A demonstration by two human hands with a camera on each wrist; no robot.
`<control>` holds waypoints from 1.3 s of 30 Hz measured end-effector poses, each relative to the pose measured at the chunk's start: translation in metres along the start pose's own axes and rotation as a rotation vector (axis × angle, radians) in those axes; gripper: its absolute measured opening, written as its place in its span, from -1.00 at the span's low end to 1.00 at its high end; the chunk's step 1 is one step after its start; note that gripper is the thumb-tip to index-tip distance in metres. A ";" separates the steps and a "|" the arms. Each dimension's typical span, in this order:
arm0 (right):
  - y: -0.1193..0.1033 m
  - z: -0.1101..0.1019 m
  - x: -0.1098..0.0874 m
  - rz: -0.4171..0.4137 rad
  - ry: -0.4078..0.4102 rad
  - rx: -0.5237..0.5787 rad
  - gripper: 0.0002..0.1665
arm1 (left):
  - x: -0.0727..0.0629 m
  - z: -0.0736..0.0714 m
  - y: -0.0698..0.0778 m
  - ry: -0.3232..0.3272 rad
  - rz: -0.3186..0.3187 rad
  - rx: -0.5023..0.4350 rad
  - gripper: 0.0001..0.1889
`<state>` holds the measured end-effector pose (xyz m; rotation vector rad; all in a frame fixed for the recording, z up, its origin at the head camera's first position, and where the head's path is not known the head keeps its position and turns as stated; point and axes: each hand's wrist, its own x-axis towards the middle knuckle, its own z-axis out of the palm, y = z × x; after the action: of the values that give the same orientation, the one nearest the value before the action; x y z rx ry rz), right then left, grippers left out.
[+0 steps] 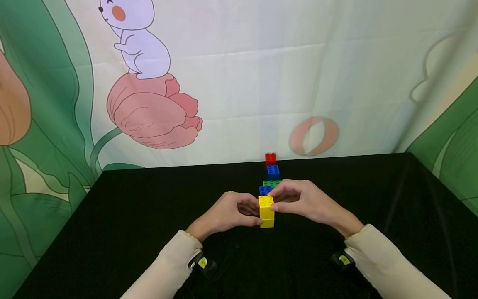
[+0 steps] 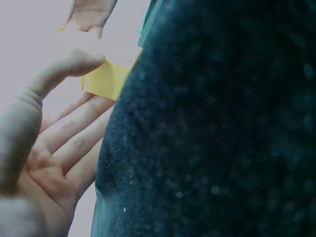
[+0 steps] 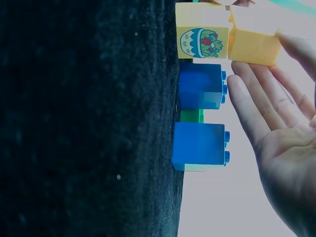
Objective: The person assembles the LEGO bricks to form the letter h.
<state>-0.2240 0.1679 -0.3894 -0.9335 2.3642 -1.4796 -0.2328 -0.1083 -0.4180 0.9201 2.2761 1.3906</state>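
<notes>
Two yellow toy building bricks stand one on top of the other near the middle of the black table. My left hand (image 1: 228, 212) pinches the lower yellow brick (image 1: 267, 224), thumb on its near side. From the right, my right hand (image 1: 311, 202) grips the upper yellow brick (image 1: 267, 212) between thumb and fingers. The right wrist view shows a printed picture on the lower brick, and the upper one sits slightly askew against it. Just behind them is a blue brick (image 1: 264, 190), partly covered by the right fingertips.
A row of bricks runs back from the hands: a green brick (image 1: 271, 183), another blue brick (image 1: 273, 172) and a red brick (image 1: 270, 159) by the table's far edge. Behind the black table (image 1: 168, 199) hangs a printed cloth (image 1: 239, 91).
</notes>
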 end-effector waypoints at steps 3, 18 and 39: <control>0.000 0.000 0.000 0.000 0.001 0.004 -0.69 | 0.000 0.000 0.001 0.004 0.003 0.004 -0.70; 0.001 -0.001 -0.001 0.004 -0.001 0.024 -0.67 | 0.001 0.001 0.004 0.015 -0.003 0.013 -0.73; -0.003 0.000 -0.002 -0.001 -0.023 -0.016 -0.68 | 0.000 0.001 0.003 0.003 -0.001 0.008 -0.72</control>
<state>-0.2215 0.1684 -0.3870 -0.9503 2.3631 -1.4447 -0.2310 -0.1069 -0.4152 0.9196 2.2858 1.3834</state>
